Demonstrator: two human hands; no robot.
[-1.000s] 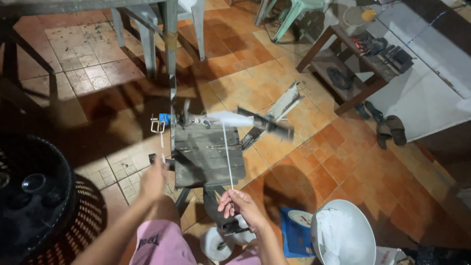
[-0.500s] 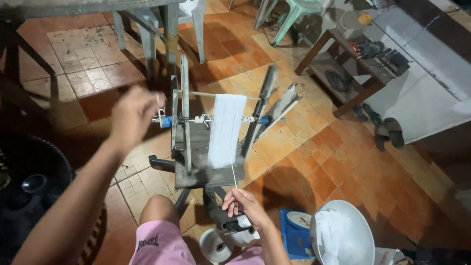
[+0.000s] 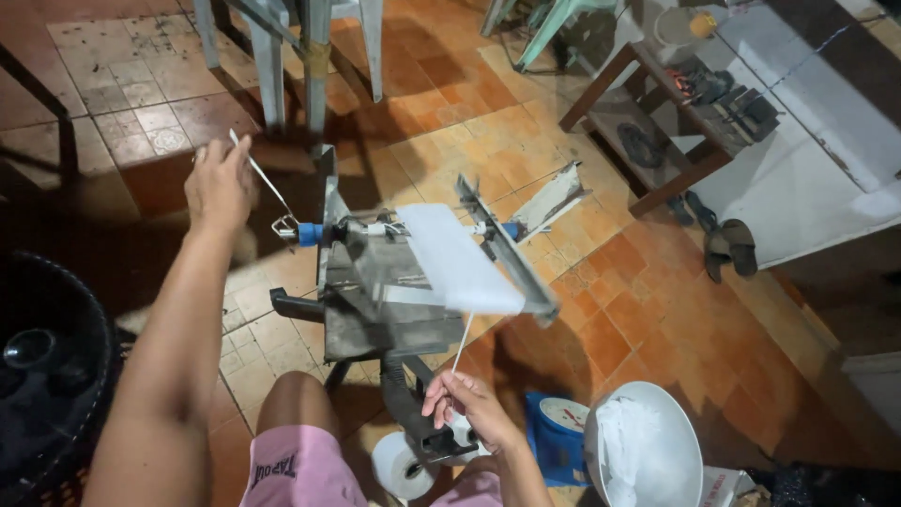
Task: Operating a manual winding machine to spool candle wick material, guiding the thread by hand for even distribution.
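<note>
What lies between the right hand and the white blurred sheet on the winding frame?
In the head view, only a thin white strand runs from the right hand up to the white sheet on the metal frame.

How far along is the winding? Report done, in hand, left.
Done: a broad white layer covers the winder frame. In hand: right hand pinches the strand feeding it; left hand is at the crank. Left: the roll by the knee holds more tape.

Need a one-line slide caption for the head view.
Left hand on winder crank; right hand pinches white strand feeding spinning frame.
</note>
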